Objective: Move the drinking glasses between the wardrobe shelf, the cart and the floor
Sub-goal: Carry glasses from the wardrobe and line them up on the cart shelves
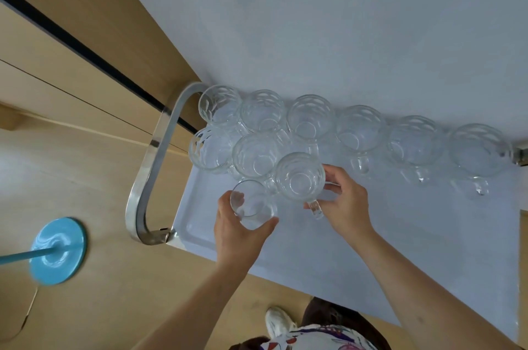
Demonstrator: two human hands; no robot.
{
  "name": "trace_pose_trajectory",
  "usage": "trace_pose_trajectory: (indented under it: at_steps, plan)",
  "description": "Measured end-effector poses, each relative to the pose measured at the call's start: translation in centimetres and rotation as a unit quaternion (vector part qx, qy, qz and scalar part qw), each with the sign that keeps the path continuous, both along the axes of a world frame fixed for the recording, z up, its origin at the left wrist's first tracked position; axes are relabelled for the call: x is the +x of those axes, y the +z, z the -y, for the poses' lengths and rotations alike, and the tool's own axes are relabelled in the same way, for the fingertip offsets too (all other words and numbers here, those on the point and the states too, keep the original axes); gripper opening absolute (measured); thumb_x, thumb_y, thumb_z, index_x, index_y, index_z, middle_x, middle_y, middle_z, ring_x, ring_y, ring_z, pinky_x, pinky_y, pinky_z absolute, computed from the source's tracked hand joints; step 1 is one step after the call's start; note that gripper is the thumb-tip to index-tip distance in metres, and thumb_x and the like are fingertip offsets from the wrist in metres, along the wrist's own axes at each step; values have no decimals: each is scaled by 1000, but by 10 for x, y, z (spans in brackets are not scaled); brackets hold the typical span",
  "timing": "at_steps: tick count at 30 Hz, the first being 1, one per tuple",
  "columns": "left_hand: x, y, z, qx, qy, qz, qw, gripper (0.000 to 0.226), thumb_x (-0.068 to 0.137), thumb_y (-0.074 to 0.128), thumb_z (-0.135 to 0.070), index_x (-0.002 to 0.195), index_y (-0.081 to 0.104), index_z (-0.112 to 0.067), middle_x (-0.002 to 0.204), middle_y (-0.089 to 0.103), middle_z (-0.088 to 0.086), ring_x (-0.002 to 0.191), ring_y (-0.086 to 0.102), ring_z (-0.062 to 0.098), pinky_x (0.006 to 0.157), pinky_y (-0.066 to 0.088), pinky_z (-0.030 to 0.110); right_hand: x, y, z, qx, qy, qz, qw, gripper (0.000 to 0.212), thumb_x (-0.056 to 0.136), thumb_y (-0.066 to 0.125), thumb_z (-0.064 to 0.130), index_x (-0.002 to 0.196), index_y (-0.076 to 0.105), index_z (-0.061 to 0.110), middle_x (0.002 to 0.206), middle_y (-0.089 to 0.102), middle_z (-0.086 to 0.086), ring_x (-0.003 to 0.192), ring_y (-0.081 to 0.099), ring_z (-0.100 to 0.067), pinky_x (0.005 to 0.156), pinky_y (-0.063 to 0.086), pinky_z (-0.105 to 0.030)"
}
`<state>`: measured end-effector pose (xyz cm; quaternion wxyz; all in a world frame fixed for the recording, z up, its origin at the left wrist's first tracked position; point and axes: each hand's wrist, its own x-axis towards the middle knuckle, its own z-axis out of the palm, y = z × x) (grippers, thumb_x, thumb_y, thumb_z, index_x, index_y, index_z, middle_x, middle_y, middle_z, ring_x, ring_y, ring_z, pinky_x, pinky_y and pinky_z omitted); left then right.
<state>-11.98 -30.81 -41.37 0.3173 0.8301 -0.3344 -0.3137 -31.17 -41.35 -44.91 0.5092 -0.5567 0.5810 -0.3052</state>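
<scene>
While we lean over the cart (371, 235), our left hand (237, 232) curls round a plain tumbler (253, 205) near the tray's front-left corner. Our right hand (347, 206) wraps its fingers round a patterned handled mug (300, 176), just beside the tumbler. More mugs (360, 128) stand clustered along the tray's far edge, beside the steel handle (154, 155).

Bright, even, soft daylight fills the scene, with only faint shadows under the glasses (308, 121) on the pale cart (371, 249). The wide-angle lens bends straight lines toward the edges, and the blue round base (58, 249) near the left edge looks smeared.
</scene>
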Motion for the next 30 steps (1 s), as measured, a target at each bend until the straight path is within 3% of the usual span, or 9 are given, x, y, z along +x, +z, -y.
trace_pose_trajectory:
  at_steps: [3, 5, 15, 19, 23, 30]
  plan:
    - [2, -1, 0, 0, -12, 6, 1000, 85, 58, 95, -43, 108, 32, -67, 121, 54, -25, 112, 54, -8, 83, 42, 14, 1, -4, -2, -18, -14, -3, 1000, 86, 46, 97, -3, 126, 68, 11, 114, 71, 0, 101, 70, -14, 94, 57, -33]
    - [3, -1, 0, -2, -21, 10, 1000, 85, 57, 94, -45, 108, 31, -68, 119, 53, -27, 110, 53, -9, 82, 41, 13, 2, -4, -3, -33, -14, -19, 999, 87, 48, 97, -1, 129, 68, 9, 113, 71, -2, 100, 70, -16, 95, 56, -30]
    - [11, -3, -3, -19, -67, -6, 998, 80, 56, 90, -50, 109, 31, -64, 119, 49, -27, 110, 53, -4, 80, 41, 14, 1, 1, -4, -31, -48, -42, 997, 73, 49, 98, 10, 115, 71, 26, 98, 73, 14, 87, 68, -8, 86, 56, -24]
    - [13, -5, 0, -16, -76, -1, 997, 80, 56, 92, -46, 106, 30, -58, 118, 52, -22, 106, 55, 1, 78, 41, 14, 0, -5, 1, -31, -75, -46, 996, 74, 49, 99, 15, 117, 73, 23, 96, 73, 4, 79, 65, -9, 82, 57, -25]
    - [12, -6, 4, -11, -81, 0, 997, 82, 56, 92, -46, 111, 32, -52, 118, 53, -19, 106, 57, 8, 78, 41, 15, -3, -10, 11, -40, -68, -67, 995, 77, 47, 100, 12, 118, 73, 19, 91, 71, 10, 76, 63, -1, 80, 55, -21]
    - [4, -5, 13, -16, -89, -2, 996, 82, 57, 93, -44, 114, 33, -49, 118, 53, -18, 109, 55, 9, 86, 46, 25, -7, -12, 21, -33, -30, -95, 994, 70, 48, 101, 19, 113, 74, 27, 94, 73, 12, 78, 67, -7, 77, 56, -22]
